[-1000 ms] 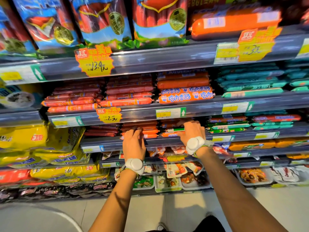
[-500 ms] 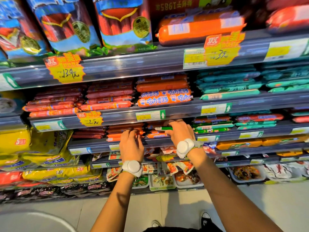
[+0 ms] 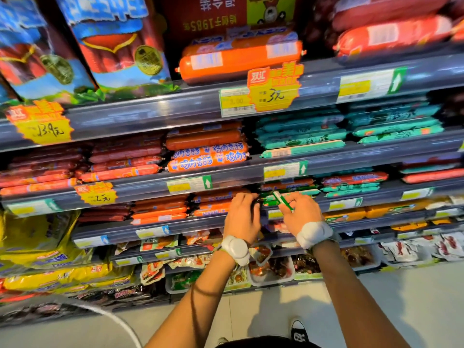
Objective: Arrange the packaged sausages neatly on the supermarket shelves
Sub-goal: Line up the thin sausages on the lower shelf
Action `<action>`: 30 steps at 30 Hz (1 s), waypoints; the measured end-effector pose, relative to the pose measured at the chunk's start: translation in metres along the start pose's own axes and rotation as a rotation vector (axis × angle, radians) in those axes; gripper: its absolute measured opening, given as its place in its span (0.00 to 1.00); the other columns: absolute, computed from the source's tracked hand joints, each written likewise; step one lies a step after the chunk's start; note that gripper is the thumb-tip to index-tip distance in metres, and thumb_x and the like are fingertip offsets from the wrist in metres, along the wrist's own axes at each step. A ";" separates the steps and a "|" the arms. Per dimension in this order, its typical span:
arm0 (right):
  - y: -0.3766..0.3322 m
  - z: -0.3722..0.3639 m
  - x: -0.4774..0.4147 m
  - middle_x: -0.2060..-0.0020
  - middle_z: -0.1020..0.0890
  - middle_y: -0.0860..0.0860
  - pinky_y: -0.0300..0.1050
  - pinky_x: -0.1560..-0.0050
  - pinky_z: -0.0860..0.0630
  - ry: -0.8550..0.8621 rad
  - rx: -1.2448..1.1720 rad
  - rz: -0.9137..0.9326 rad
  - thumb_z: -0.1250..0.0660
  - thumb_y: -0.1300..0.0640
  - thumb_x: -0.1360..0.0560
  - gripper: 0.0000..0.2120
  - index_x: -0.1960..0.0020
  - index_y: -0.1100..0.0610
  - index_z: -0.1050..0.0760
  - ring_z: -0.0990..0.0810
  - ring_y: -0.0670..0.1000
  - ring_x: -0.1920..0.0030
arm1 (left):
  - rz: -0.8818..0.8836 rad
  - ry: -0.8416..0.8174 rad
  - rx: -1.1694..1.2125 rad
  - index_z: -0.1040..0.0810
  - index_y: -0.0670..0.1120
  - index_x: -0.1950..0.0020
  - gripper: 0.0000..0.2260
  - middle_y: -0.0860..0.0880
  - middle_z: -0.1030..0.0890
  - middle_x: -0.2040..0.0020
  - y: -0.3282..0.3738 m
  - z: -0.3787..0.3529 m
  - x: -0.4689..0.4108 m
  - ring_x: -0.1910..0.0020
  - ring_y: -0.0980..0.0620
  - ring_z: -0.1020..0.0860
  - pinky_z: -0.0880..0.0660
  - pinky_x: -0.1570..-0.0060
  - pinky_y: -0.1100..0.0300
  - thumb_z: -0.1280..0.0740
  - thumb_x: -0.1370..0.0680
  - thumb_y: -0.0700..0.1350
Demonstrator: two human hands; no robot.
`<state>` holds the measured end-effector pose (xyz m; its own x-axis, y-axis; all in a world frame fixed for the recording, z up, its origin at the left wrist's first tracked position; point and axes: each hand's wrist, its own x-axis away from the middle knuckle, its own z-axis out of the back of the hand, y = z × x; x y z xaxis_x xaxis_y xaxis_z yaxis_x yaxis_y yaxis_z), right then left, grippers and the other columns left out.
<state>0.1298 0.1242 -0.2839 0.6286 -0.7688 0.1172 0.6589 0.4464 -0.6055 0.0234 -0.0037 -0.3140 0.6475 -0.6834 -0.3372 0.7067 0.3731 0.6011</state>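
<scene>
Now both hands have shifted right: the right hand (image 3: 298, 213) pinches a thin green-and-white sausage (image 3: 283, 201), lifted, tilted toward eleven o'clock; the left hand (image 3: 242, 214) curls narrow at the shelf (image 3: 155, 229) edge.

Tiered supermarket shelves (image 3: 251, 173) with clear price-tag rails carry packaged sausages. Top tier: blue bagged sausages (image 3: 118, 46) at left, a thick orange sausage (image 3: 238, 60) at centre. Second tier: red sausages (image 3: 120, 159) left, orange ones (image 3: 208, 151) centre, teal ones (image 3: 303, 136) right. Third tier: orange sausages (image 3: 160, 209) and green ones (image 3: 351, 189). Lower left, yellow bags (image 3: 37, 242) lie stacked.
</scene>
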 end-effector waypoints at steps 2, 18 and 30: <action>0.009 0.005 -0.003 0.44 0.21 0.60 0.58 0.47 0.23 0.026 -0.005 -0.069 0.32 0.52 0.22 0.14 0.40 0.58 0.24 0.21 0.64 0.46 | -0.005 -0.029 -0.029 0.24 0.42 0.39 0.11 0.42 0.23 0.47 0.011 -0.009 -0.010 0.45 0.43 0.25 0.28 0.45 0.54 0.38 0.20 0.44; 0.048 0.024 -0.002 0.58 0.25 0.49 0.50 0.49 0.21 0.084 -0.112 -0.096 0.28 0.52 0.26 0.13 0.45 0.56 0.23 0.26 0.53 0.57 | 0.038 -0.131 -0.257 0.26 0.51 0.30 0.23 0.39 0.17 0.50 0.037 -0.030 -0.056 0.52 0.37 0.21 0.26 0.57 0.48 0.35 0.24 0.36; 0.043 0.025 -0.010 0.59 0.21 0.51 0.44 0.59 0.25 0.165 -0.170 0.004 0.26 0.54 0.27 0.12 0.48 0.60 0.21 0.22 0.55 0.60 | 0.229 -0.066 -0.280 0.26 0.49 0.31 0.26 0.39 0.24 0.42 0.008 0.000 -0.018 0.42 0.35 0.28 0.27 0.44 0.44 0.29 0.29 0.35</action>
<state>0.1622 0.1624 -0.2917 0.5463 -0.8375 -0.0072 0.5683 0.3770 -0.7314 0.0170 0.0118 -0.3028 0.7847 -0.5978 -0.1640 0.6021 0.6722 0.4309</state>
